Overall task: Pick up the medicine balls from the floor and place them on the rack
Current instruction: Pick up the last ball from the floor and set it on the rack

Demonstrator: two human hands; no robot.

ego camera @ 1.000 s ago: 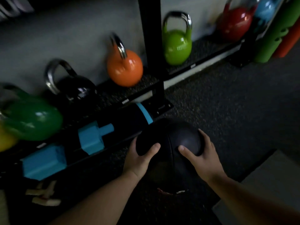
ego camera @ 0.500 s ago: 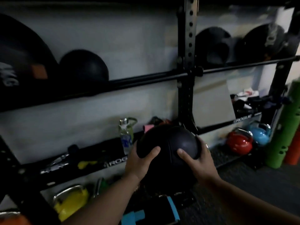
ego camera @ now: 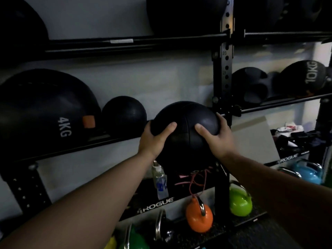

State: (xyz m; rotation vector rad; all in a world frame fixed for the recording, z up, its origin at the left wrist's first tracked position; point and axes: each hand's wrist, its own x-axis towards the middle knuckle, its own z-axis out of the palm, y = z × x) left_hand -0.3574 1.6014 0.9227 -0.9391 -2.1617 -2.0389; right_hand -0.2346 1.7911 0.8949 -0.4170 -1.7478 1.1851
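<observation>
Because the medicine ball [ego camera: 185, 130] is wide and probably heavy, the left hand [ego camera: 154, 139] and the right hand [ego camera: 216, 139] hold it from two opposite sides, fingers spread and pressed on its surface, thumbs on the near face. The ball is in the air, just in front of the rack [ego camera: 221, 81], at the level of the shelf rail where a smaller ball [ego camera: 124, 116] and a 4KG ball [ego camera: 45, 108] sit. The free place beside the smaller ball seems the target.

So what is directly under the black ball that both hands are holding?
Under the black medicine ball: pink cord and a clear plastic bottle on a lower rack shelf. The ball hides the shelf's back.
</observation>
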